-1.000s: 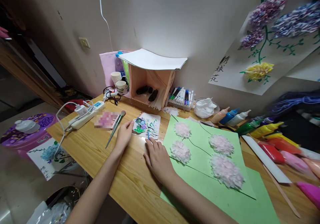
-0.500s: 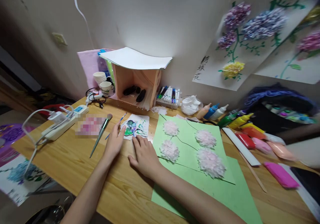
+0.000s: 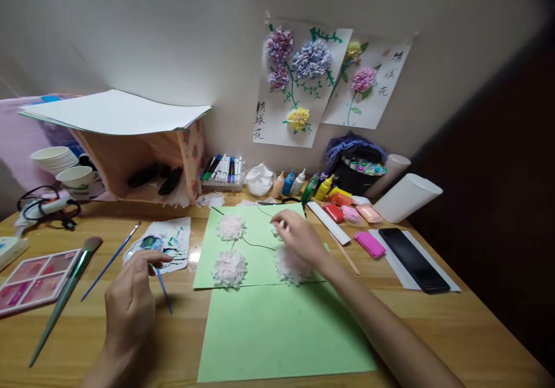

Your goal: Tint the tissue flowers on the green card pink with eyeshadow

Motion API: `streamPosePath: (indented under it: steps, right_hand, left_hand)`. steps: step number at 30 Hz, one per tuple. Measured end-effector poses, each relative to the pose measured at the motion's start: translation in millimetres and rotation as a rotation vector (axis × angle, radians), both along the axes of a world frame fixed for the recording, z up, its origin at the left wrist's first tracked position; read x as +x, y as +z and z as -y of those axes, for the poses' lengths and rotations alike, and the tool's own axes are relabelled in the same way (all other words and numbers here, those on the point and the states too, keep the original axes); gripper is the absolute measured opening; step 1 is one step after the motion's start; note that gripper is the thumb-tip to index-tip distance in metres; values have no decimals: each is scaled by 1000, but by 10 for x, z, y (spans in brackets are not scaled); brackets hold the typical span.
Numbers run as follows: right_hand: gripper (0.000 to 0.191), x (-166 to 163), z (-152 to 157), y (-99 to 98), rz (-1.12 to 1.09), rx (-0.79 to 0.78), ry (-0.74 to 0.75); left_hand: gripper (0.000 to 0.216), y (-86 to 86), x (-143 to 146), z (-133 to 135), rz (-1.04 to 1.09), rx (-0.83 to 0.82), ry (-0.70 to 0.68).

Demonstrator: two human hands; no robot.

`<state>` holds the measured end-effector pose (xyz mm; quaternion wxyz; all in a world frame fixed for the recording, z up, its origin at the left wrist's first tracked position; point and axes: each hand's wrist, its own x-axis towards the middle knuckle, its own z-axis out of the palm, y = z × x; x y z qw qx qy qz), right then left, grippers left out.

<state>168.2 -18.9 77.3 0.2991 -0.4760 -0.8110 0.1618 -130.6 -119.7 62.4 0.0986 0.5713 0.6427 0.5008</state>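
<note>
My right hand (image 3: 299, 235) is over the green paper (image 3: 255, 266), its fingertips bent together at the upper right tissue flower (image 3: 277, 231); whatever lies between them is hidden. Below its wrist is a second pale pink flower (image 3: 292, 266), and two more flowers stand on the paper's left side, with thin dark lines running between them. My left hand (image 3: 132, 295) hovers palm inward, loosely curled, index finger stretched out. Beside it a blue paintbrush (image 3: 163, 292) leans from the paint-stained sheet (image 3: 177, 240). I see nothing held in the left fingers.
Another blue brush (image 3: 110, 263), a large makeup-type brush (image 3: 71, 284) and a pink palette (image 3: 41, 278) lie at left. Paint bottles (image 3: 288, 184), markers (image 3: 223, 169) and a tissue bowl (image 3: 259, 180) line the back. Clay packs (image 3: 369, 243) and a phone (image 3: 414, 261) are at right.
The view has swung right. My right hand has moved from beside the paint-stained sheet onto the flowers on the green paper. My left hand has lifted off the table near the brushes.
</note>
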Motion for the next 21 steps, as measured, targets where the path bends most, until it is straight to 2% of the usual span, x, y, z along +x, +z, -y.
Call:
streamPosePath:
  steps: [3,5,7,9,12,15,18,21]
  right_hand:
    - [18,748,-201,-87,74,-13,-257]
    - [18,1126,-233,-151,146,-62,-401]
    - [17,1365,-219,-196,185,-136,-451]
    - [18,1459,-198,-212,173,-176,-432]
    - [22,1383,-210,-170,124,-159,-382]
    - [26,1128,-286,-45,47,-117,-252]
    - [20,734,-438,141,-19,-7,-55]
    - [11,230,-704,302,27,108,105]
  left_hand:
    - [42,38,260,-133,-16,-32,-160]
    - [42,75,438,-244,-38,-27,-245]
    - [43,110,613,-362,-55,-14,-298]
    - [42,134,767,-470,-63,-14,-322]
    - [37,135,905,-571,-88,-27,-319]
    - [32,82,890,-573,-115,-31,-292]
    - [32,-9,759,-524,-98,-47,-239]
    - [34,-93,602,-491,-62,-71,-177]
